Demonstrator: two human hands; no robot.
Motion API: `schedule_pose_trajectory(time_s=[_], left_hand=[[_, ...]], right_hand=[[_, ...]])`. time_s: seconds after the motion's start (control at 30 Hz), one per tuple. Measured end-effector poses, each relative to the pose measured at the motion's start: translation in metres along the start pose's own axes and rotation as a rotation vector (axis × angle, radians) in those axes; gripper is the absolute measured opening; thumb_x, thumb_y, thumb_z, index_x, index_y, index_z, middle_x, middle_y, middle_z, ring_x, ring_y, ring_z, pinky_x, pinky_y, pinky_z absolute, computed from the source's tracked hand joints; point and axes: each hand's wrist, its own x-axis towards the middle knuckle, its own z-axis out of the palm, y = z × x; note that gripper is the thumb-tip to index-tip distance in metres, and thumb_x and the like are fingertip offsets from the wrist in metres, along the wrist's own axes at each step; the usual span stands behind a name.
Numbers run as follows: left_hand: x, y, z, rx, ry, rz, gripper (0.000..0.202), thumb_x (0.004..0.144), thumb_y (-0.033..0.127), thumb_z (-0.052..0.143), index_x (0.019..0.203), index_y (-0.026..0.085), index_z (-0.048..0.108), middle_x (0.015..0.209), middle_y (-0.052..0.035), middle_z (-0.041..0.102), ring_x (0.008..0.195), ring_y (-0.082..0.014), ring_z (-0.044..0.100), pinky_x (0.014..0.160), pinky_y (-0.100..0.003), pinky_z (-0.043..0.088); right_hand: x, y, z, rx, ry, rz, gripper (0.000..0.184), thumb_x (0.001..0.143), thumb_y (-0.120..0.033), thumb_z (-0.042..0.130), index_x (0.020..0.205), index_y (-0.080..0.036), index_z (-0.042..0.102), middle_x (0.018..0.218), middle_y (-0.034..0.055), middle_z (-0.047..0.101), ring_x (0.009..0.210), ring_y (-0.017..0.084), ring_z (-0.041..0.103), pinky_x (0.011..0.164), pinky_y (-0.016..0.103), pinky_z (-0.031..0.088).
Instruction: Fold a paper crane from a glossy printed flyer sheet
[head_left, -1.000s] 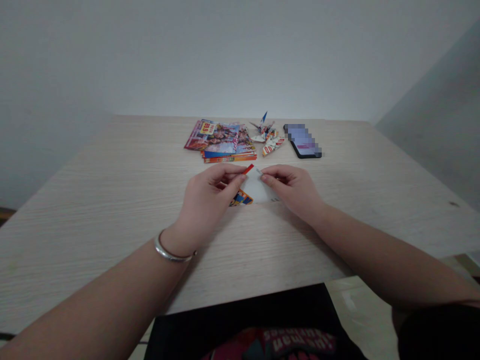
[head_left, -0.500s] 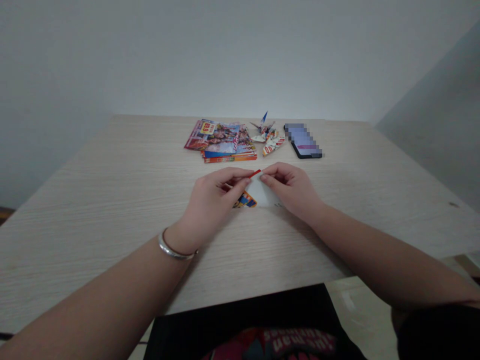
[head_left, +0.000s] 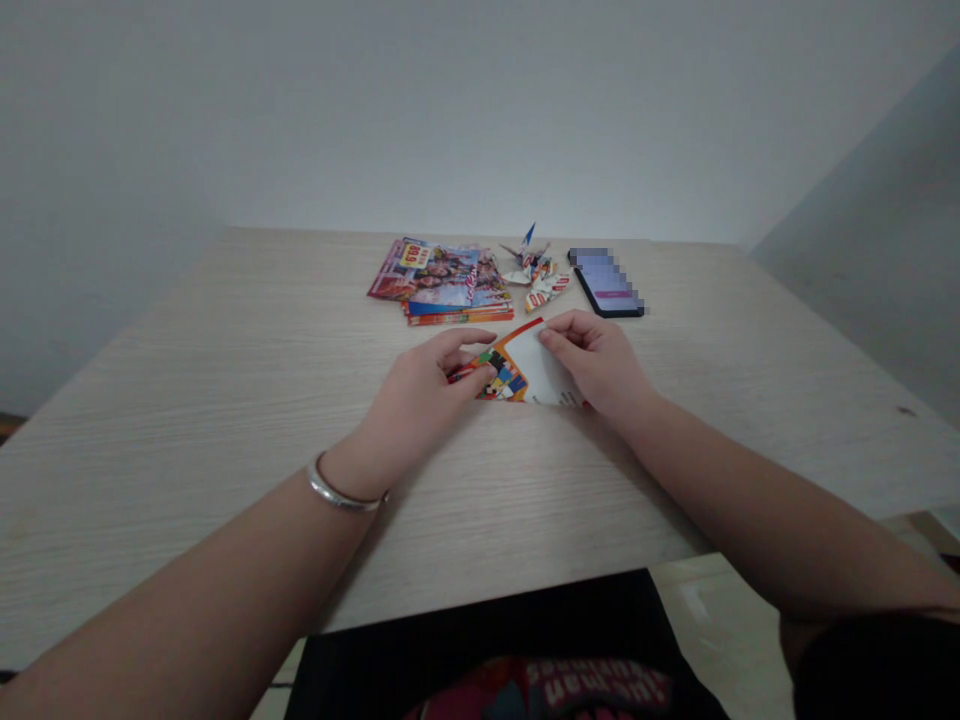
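A folded piece of printed paper (head_left: 536,368), white with a colourful picture on its left part and a red strip along the top, is held between my two hands above the table. My left hand (head_left: 431,385) has its thumb on the printed part, with the fingers behind it. My right hand (head_left: 604,365) pinches the paper's upper right edge between thumb and fingers. The paper's right end is partly hidden by that hand.
Beyond my hands, a stack of colourful leaflets (head_left: 450,275) lies on the pale wooden table (head_left: 225,400). Beside it are folded paper cranes (head_left: 544,280), then a phone (head_left: 607,283) to the right. A wall (head_left: 480,120) rises behind the table.
My left hand has slid left along the paper, uncovering more of the picture. My right hand has shifted slightly right and up, and the paper's top corner has risen with it.
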Motion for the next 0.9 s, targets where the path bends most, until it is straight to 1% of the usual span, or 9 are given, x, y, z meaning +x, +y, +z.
schedule_pose_trajectory(time_s=[0.07, 0.17, 0.27, 0.37, 0.53, 0.6, 0.7, 0.77, 0.9], left_hand=[[-0.0001, 0.0019, -0.0009, -0.034, 0.030, -0.013, 0.034, 0.087, 0.031, 0.074, 0.120, 0.020, 0.074, 0.084, -0.0024, 0.079, 0.071, -0.0163, 0.071, 0.067, -0.027, 0.052], [-0.0005, 0.0031, -0.0007, -0.051, 0.082, 0.005, 0.031, 0.085, 0.030, 0.075, 0.115, 0.020, 0.076, 0.084, -0.0024, 0.080, 0.070, -0.0155, 0.070, 0.064, -0.026, 0.052], [-0.0008, 0.0019, 0.0010, -0.066, 0.118, 0.041, 0.028, 0.085, 0.029, 0.074, 0.111, 0.020, 0.079, 0.093, -0.0044, 0.081, 0.073, -0.0153, 0.070, 0.068, -0.026, 0.054], [-0.0010, 0.0005, 0.0023, -0.083, 0.115, 0.040, 0.029, 0.087, 0.030, 0.072, 0.113, 0.019, 0.081, 0.099, -0.0058, 0.082, 0.076, -0.0153, 0.070, 0.070, -0.027, 0.056], [-0.0019, 0.0015, 0.0004, -0.040, 0.093, -0.012, 0.034, 0.090, 0.033, 0.070, 0.120, 0.022, 0.080, 0.094, -0.0042, 0.082, 0.061, -0.0130, 0.064, 0.060, -0.026, 0.053], [-0.0021, 0.0024, -0.0009, 0.007, 0.093, -0.001, 0.033, 0.090, 0.032, 0.071, 0.120, 0.023, 0.080, 0.097, -0.0041, 0.083, 0.065, -0.0139, 0.066, 0.063, -0.027, 0.054], [-0.0017, 0.0027, -0.0016, 0.047, 0.098, 0.023, 0.032, 0.090, 0.030, 0.070, 0.120, 0.023, 0.080, 0.106, -0.0047, 0.082, 0.076, -0.0156, 0.070, 0.075, -0.029, 0.057], [-0.0010, 0.0026, -0.0014, 0.051, 0.099, 0.027, 0.031, 0.091, 0.030, 0.069, 0.120, 0.023, 0.080, 0.104, -0.0047, 0.082, 0.077, -0.0155, 0.070, 0.077, -0.029, 0.057], [0.0003, 0.0026, -0.0010, 0.045, 0.091, 0.012, 0.032, 0.090, 0.031, 0.069, 0.120, 0.022, 0.078, 0.089, -0.0029, 0.081, 0.068, -0.0144, 0.067, 0.065, -0.026, 0.053]], right_hand=[[0.0015, 0.0018, -0.0015, 0.007, 0.018, -0.017, 0.016, 0.079, -0.038, 0.070, 0.080, -0.022, 0.066, 0.071, -0.0010, 0.068, 0.061, 0.012, 0.054, 0.059, 0.028, 0.039], [0.0008, 0.0013, -0.0016, 0.010, 0.033, -0.061, 0.020, 0.079, -0.041, 0.070, 0.080, -0.022, 0.065, 0.068, -0.0019, 0.065, 0.059, 0.011, 0.051, 0.058, 0.028, 0.039], [-0.0002, -0.0005, -0.0006, 0.003, 0.057, -0.069, 0.022, 0.080, -0.043, 0.071, 0.080, -0.022, 0.065, 0.067, -0.0023, 0.063, 0.058, 0.011, 0.049, 0.055, 0.027, 0.038], [0.0002, -0.0011, -0.0004, -0.003, 0.084, -0.047, 0.022, 0.079, -0.043, 0.073, 0.079, -0.022, 0.064, 0.068, -0.0020, 0.063, 0.059, 0.011, 0.050, 0.054, 0.027, 0.038], [0.0023, 0.0001, -0.0023, -0.012, 0.106, -0.009, 0.018, 0.082, -0.038, 0.071, 0.080, -0.022, 0.064, 0.066, -0.0025, 0.061, 0.059, 0.011, 0.050, 0.056, 0.027, 0.040], [0.0029, 0.0007, -0.0026, -0.032, 0.114, 0.000, 0.015, 0.083, -0.036, 0.069, 0.080, -0.022, 0.064, 0.067, -0.0023, 0.061, 0.059, 0.011, 0.050, 0.057, 0.028, 0.040], [0.0033, 0.0012, -0.0020, -0.069, 0.119, 0.001, 0.013, 0.084, -0.034, 0.066, 0.080, -0.022, 0.064, 0.069, -0.0013, 0.063, 0.063, 0.013, 0.053, 0.059, 0.029, 0.041], [0.0031, 0.0011, -0.0012, -0.106, 0.122, -0.001, 0.012, 0.085, -0.033, 0.065, 0.081, -0.022, 0.063, 0.071, -0.0010, 0.064, 0.065, 0.013, 0.054, 0.061, 0.029, 0.042], [0.0034, 0.0006, -0.0007, -0.180, 0.118, -0.017, 0.011, 0.088, -0.032, 0.063, 0.083, -0.022, 0.064, 0.075, 0.0002, 0.067, 0.070, 0.015, 0.059, 0.066, 0.031, 0.046]])
